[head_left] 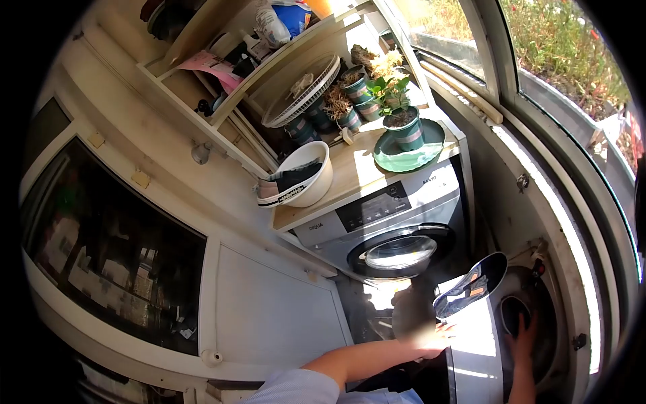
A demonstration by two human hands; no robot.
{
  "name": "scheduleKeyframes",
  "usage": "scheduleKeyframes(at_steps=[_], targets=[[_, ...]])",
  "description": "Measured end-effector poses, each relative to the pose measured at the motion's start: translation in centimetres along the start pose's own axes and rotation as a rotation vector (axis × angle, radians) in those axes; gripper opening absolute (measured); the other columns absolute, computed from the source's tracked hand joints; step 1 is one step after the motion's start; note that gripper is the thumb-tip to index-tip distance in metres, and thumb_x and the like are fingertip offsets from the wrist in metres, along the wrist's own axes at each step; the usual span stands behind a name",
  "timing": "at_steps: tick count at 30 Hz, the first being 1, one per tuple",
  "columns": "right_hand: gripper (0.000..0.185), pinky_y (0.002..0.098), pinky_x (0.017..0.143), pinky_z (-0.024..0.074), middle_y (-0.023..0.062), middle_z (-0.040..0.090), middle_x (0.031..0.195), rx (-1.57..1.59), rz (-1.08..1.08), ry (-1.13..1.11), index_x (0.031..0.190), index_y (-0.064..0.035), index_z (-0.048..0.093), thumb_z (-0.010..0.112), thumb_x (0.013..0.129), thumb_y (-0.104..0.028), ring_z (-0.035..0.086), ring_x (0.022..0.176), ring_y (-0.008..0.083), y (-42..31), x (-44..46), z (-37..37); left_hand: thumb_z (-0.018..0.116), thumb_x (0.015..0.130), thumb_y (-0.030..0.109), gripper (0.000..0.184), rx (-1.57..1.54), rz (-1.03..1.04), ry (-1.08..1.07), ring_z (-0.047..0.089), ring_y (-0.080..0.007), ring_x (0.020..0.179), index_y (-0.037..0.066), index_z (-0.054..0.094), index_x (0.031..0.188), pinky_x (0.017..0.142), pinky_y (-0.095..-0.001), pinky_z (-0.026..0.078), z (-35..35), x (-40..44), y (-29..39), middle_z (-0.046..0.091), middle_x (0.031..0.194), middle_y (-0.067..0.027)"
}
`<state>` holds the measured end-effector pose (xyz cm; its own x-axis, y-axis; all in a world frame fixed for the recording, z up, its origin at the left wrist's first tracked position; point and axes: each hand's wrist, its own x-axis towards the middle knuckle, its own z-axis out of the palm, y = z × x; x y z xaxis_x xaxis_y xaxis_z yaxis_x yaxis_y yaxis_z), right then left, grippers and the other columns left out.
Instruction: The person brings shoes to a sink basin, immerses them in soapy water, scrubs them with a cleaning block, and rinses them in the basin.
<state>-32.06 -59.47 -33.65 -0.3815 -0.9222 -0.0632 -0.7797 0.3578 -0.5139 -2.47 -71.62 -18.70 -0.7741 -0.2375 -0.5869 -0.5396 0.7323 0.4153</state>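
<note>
My left hand reaches across to the edge of a white box-like surface, its visible fingers stretched out on it. Beside that hand is a blurred grey-brown shape that I cannot make out. My right hand is low in a dark rounded basin, with fingers at a dark, round-mouthed object with a pale rim; its kind is unclear. Just above the white surface, a dark blue, open-mouthed object with an orange patch leans at a tilt.
Ahead stands a front-loading washing machine. On its wooden top are a white tub with cloth-like items and a potted plant on a green tray. Shelves rise behind. A window frame runs along the right, a white door left.
</note>
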Motion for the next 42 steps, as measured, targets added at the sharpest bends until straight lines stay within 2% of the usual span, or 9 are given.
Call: scheduleKeyframes(at_steps=[6,9,11,16,20,27,35,37,42], targets=[[0.088,0.0448,0.114,0.0237,0.0229,0.027,0.149,-0.109,0.024,-0.129,0.143,-0.0172,0.038,0.082,0.066,-0.017,0.028,0.137,0.0394,7.0,-0.7,7.3,0.051,0.073,0.001,0.066,-0.029,-0.034,-0.034,0.017,-0.0352,0.143,0.004,0.039,0.138,0.116,-0.0444,0.019,0.2,0.3,0.0,0.024,0.151,-0.0209],[0.086,0.0456,0.113,0.0245,0.0235,0.031,0.146,0.784,0.258,-0.187,0.145,-0.0179,0.035,0.078,0.07,-0.017,0.031,0.135,0.0394,6.9,-0.5,7.4,0.059,0.071,0.005,0.073,-0.058,-0.015,-0.037,0.015,-0.0323,0.144,0.007,0.036,0.141,0.117,-0.0434,0.019,1.1,0.8,-0.8,0.026,0.15,-0.0181],[0.087,0.0459,0.113,0.0258,0.0245,0.031,0.146,-0.103,0.034,-0.139,0.146,-0.0193,0.032,0.076,0.072,-0.014,0.033,0.134,0.0394,8.3,-1.2,7.5,0.062,0.07,0.006,0.075,-0.033,0.007,-0.006,0.015,-0.0323,0.144,0.007,0.036,0.141,0.117,-0.0433,0.019,1.3,0.8,-1.7,0.027,0.15,-0.018],[0.081,0.0463,0.109,0.0302,0.0297,0.035,0.139,0.043,0.117,0.001,0.142,-0.0224,0.04,0.076,0.07,-0.013,0.035,0.129,0.045,1.1,-1.2,1.3,0.064,0.071,0.013,0.058,0.166,0.089,0.18,0.039,-0.0366,0.128,0.003,0.048,0.126,0.108,-0.0452,0.035,3.0,0.8,-1.9,0.042,0.133,-0.021],[0.069,0.0485,0.104,0.0351,0.0276,0.037,0.138,0.047,0.01,0.15,0.136,-0.0272,0.046,0.075,0.074,-0.02,0.039,0.125,0.0445,-2.4,-1.4,-3.9,0.062,0.079,0.02,0.049,0.21,0.056,0.026,0.042,-0.0349,0.125,0.004,0.049,0.123,0.107,-0.0436,0.036,0.2,0.1,-0.8,0.045,0.131,-0.0174],[0.071,0.0467,0.103,0.0387,0.0267,0.037,0.139,-0.172,0.08,-0.013,0.139,-0.0296,0.044,0.073,0.074,-0.022,0.044,0.123,0.0425,1.2,-1.9,-2.0,0.063,0.08,0.025,0.048,0.201,0.045,0.048,0.057,-0.0352,0.1,0.01,0.05,0.124,0.085,-0.0443,0.049,-0.5,-0.4,-0.9,0.05,0.115,-0.0201],[0.076,0.0467,0.104,0.0382,0.0287,0.037,0.137,-0.108,0.156,-0.097,0.141,-0.0296,0.041,0.073,0.073,-0.019,0.043,0.123,0.0443,4.3,-2.0,2.6,0.063,0.081,0.027,0.053,0.271,0.056,0.096,0.054,-0.0353,0.108,0.012,0.048,0.129,0.091,-0.0433,0.047,0.0,-0.1,-1.6,0.048,0.122,-0.0187],[0.076,0.0466,0.104,0.0384,0.029,0.037,0.137,-0.148,0.164,-0.033,0.141,-0.0297,0.041,0.073,0.073,-0.018,0.043,0.123,0.0445,4.8,-1.8,3.6,0.064,0.083,0.028,0.044,0.111,-0.159,-0.091,0.045,-0.0298,0.123,0.004,0.055,0.119,0.102,-0.0388,0.039,-1.8,0.0,0.1,0.047,0.127,-0.0178],[0.077,0.0481,0.103,0.0393,0.0292,0.04,0.134,-0.211,0.21,-0.143,0.141,-0.0292,0.04,0.074,0.073,-0.021,0.046,0.12,0.0447,3.8,-1.0,1.9,0.063,0.083,0.031,0.04,0.25,-0.096,-0.15,0.052,-0.0272,0.115,0.0,0.061,0.108,0.098,-0.0371,0.043,-1.6,0.4,-0.4,0.054,0.119,-0.0155]])
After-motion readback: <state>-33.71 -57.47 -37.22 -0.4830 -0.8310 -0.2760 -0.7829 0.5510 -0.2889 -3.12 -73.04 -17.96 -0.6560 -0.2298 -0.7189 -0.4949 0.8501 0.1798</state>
